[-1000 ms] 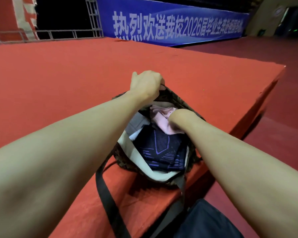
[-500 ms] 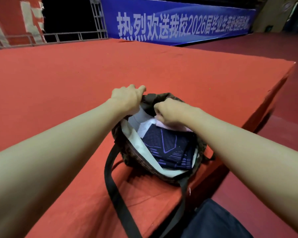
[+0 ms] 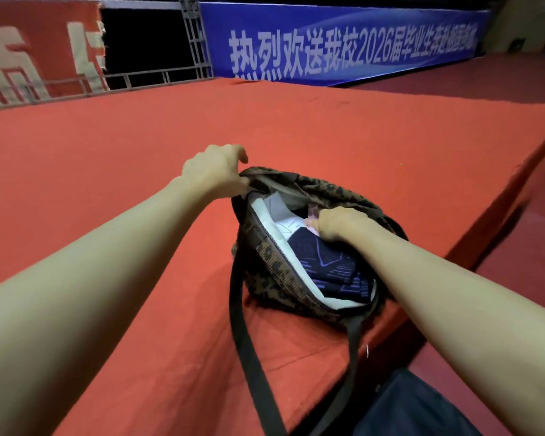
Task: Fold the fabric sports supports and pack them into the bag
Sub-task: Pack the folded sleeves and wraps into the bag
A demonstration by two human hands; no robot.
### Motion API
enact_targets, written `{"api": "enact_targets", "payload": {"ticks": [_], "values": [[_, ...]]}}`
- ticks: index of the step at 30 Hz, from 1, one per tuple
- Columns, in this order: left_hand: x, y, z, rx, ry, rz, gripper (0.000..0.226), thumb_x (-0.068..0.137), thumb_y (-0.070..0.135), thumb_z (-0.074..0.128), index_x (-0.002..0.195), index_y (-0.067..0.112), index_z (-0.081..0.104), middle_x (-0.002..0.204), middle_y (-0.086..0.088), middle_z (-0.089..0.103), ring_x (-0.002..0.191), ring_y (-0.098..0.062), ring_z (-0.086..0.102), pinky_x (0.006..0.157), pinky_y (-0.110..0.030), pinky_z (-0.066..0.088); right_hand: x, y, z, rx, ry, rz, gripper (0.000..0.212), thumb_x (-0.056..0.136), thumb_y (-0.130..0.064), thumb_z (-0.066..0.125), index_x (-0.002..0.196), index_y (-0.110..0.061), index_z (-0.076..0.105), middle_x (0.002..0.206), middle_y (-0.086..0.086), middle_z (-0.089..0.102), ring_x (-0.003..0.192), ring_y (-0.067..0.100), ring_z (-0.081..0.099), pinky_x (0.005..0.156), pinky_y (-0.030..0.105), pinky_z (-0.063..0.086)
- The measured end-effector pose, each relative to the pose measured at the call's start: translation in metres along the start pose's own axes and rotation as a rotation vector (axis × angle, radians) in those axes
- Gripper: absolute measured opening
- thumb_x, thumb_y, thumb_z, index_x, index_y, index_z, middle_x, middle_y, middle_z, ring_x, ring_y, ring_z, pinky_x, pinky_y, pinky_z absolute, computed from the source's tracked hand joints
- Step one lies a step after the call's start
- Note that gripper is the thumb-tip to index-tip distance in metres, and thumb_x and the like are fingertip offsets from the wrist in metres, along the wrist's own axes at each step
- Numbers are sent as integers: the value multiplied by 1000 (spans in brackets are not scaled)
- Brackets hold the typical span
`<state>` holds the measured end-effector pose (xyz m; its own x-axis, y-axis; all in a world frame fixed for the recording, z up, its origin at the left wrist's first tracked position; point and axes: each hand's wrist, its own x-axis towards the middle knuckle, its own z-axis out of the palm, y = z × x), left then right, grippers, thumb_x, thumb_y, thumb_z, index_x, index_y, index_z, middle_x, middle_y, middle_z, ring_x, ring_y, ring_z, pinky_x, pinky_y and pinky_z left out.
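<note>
Two bare arms reaching over a red platform [image 3: 139, 136], left hand [image 3: 213, 171] gripping the rim of an open bag [image 3: 274, 262] near the right edge, right hand [image 3: 343, 223] inside clenched on pink fabric [image 3: 311, 222], navy support [image 3: 324, 265] packed below

A red carpeted platform [image 3: 139, 146] fills the foreground; behind, a blue banner [image 3: 343, 42]; metal truss [image 3: 195, 36]; dim light.
</note>
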<state>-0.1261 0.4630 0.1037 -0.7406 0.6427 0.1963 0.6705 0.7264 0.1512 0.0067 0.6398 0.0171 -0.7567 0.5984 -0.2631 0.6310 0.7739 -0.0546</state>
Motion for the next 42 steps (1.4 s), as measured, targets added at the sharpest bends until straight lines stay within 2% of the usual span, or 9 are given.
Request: {"api": "enact_targets", "payload": {"ticks": [3, 6, 10, 17, 27, 32, 34, 38, 42], "values": [[-31, -16, 1, -119, -136, 12, 47, 86, 32, 65, 131, 31, 53, 82, 0, 77, 62, -21, 76, 72, -42, 65, -20, -12, -12, -54, 82, -72, 47, 105, -42, 44, 141, -12, 56, 144, 17, 58, 126, 38, 59, 98, 42, 47], [-65, -33, 8, -169, -129, 19, 44, 94, 34, 63, 134, 28, 47, 65, 2, 75, 56, -19, 73, 71, -42, 65, -51, -35, -25, -189, 309, -152, 32, 102, -29, 52, 127, -14, 65, 133, 13, 63, 118, 37, 64, 85, 40, 45], [-102, -60, 1, -161, -120, -1, 37, 98, 38, 57, 132, 31, 46, 64, 4, 75, 53, -17, 71, 73, -40, 63, -89, -85, -36, -184, 472, -309, 16, 102, -26, 51, 100, -16, 63, 114, 11, 67, 92, 36, 62, 73, 37, 39], [-202, -130, -44, -202, -147, -58, 16, 99, 29, 56, 100, 25, 72, 81, 2, 79, 63, -17, 75, 66, -34, 63, -154, -188, -11, -110, 525, -588, 35, 100, -37, 46, 110, -12, 68, 115, 19, 68, 105, 43, 67, 75, 41, 44], [-419, -299, -66, -167, -12, -350, 14, 99, 32, 63, 94, 32, 76, 83, 17, 76, 73, 2, 69, 75, -29, 52, -258, -395, 126, 77, 101, -1012, 23, 99, -41, 50, 82, -27, 56, 103, 15, 72, 100, 40, 68, 76, 40, 48], [-519, -372, -92, -85, 38, -533, 16, 100, 31, 62, 98, 30, 78, 97, 11, 76, 89, -12, 69, 82, -32, 51, -311, -490, 173, 214, -113, -1103, 26, 102, -46, 52, 89, -26, 61, 99, 7, 74, 100, 31, 68, 79, 36, 51], [-554, -398, -101, -75, 77, -593, 17, 99, 30, 61, 98, 32, 78, 102, 8, 74, 93, -14, 69, 84, -33, 51, -331, -519, 184, 246, -200, -1098, 28, 103, -51, 52, 96, -25, 60, 103, 5, 73, 100, 26, 66, 77, 33, 44], [-610, -451, -110, -9, 150, -774, 25, 100, 33, 61, 121, 29, 72, 116, -6, 63, 113, -30, 59, 99, -37, 42, -361, -570, 208, 396, -495, -981, 47, 103, -58, 51, 103, -13, 64, 104, 11, 76, 85, 26, 73, 86, 46, 61], [-662, -503, -110, -47, -44, -1286, 75, 93, 76, 46, 149, 27, 46, 146, -23, 50, 136, -47, 46, 115, -50, 37, -391, -605, 222, 679, -910, -724, 60, 102, -54, 55, 117, 4, 59, 106, 25, 73, 76, 23, 72, 74, 33, 65]]}}
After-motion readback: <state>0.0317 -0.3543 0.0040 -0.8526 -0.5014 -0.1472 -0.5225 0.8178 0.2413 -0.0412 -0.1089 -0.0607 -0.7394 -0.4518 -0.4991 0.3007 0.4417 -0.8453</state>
